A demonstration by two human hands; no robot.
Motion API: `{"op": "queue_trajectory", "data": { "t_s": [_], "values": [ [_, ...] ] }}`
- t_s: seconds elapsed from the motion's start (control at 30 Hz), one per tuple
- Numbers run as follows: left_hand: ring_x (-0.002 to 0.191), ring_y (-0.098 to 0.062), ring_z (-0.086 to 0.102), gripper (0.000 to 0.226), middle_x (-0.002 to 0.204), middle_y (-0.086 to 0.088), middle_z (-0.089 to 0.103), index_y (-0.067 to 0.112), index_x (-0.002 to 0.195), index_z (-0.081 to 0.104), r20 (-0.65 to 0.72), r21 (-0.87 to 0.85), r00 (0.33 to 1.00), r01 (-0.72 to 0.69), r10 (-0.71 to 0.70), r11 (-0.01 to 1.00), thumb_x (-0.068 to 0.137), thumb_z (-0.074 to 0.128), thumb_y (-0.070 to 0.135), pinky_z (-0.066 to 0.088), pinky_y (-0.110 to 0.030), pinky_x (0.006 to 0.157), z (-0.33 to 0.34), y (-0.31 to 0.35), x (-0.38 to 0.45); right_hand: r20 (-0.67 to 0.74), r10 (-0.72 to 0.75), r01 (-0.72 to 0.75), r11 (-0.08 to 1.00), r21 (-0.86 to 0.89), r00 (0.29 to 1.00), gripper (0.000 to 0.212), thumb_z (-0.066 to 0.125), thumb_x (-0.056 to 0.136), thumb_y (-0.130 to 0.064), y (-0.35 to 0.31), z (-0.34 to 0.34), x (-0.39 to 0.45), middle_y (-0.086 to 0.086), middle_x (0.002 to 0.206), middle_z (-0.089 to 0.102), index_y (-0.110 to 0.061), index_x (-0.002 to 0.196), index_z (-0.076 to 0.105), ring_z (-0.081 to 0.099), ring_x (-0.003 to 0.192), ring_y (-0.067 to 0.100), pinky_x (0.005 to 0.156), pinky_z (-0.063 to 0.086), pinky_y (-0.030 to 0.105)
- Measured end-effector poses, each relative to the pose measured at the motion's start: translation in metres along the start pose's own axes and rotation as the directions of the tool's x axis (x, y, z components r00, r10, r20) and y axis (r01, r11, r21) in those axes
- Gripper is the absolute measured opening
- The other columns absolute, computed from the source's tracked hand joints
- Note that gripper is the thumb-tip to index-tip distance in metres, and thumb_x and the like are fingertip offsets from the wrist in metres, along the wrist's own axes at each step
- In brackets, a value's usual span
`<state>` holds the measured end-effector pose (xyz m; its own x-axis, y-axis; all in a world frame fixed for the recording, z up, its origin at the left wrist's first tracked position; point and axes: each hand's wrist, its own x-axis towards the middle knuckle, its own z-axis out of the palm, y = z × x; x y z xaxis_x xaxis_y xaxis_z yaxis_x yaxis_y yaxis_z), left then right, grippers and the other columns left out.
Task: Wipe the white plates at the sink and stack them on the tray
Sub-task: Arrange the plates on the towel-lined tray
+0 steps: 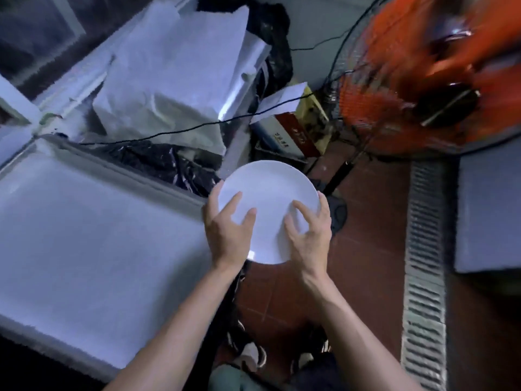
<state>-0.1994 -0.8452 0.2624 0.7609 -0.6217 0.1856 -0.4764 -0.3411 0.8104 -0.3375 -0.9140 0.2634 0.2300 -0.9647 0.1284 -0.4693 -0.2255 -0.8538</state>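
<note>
A round white plate (pixel 267 187) is held in the air over the red tiled floor, just right of a metal counter. My left hand (pixel 227 225) grips its left edge, with the thumb on the rim and fingers spread across the face. On the plate's right edge sits my right hand (pixel 308 231), thumb on the rim and fingers curled onto the face. No sink, tray or cloth is in view.
A wide metal counter (pixel 84 244) fills the left. White and black bags (pixel 169 80) pile behind it, with a black cable (pixel 174 131) across them. An orange fan (pixel 423 80) stands at upper right, a floor drain grate (pixel 423 277) runs down the right, beside a grey surface (pixel 490 210).
</note>
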Motion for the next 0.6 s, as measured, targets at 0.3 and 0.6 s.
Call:
{"op": "queue_trajectory", "data": {
  "t_s": [0.3,0.6],
  "values": [
    [0.13,-0.034,0.047,0.036,0.15,-0.011,0.048,0.009,0.115,0.074,0.264,-0.027,0.944,-0.198,0.198,0.98,0.081,0.081,0.017,0.047,-0.049,0.103,0.133,0.114,-0.085,-0.27,0.187,-0.173,0.982,0.074,0.945,0.041,0.068,0.089,-0.018,0.102,-0.163,-0.011,-0.008,0.157,0.029,-0.052,0.111,0.063,0.041,0.138,0.019,0.11,0.043,0.039],
    [0.139,-0.02,0.04,0.05,0.151,0.01,0.043,0.031,0.128,0.064,0.409,-0.2,0.867,-0.219,0.284,0.955,0.082,0.08,0.02,0.031,-0.016,0.106,0.258,0.237,-0.216,-0.44,0.297,-0.308,0.95,0.047,0.847,0.031,0.069,0.092,-0.018,0.205,-0.345,-0.047,-0.003,0.159,0.031,-0.013,0.122,0.071,0.031,0.144,0.013,0.117,0.024,0.019]
  ]
}}
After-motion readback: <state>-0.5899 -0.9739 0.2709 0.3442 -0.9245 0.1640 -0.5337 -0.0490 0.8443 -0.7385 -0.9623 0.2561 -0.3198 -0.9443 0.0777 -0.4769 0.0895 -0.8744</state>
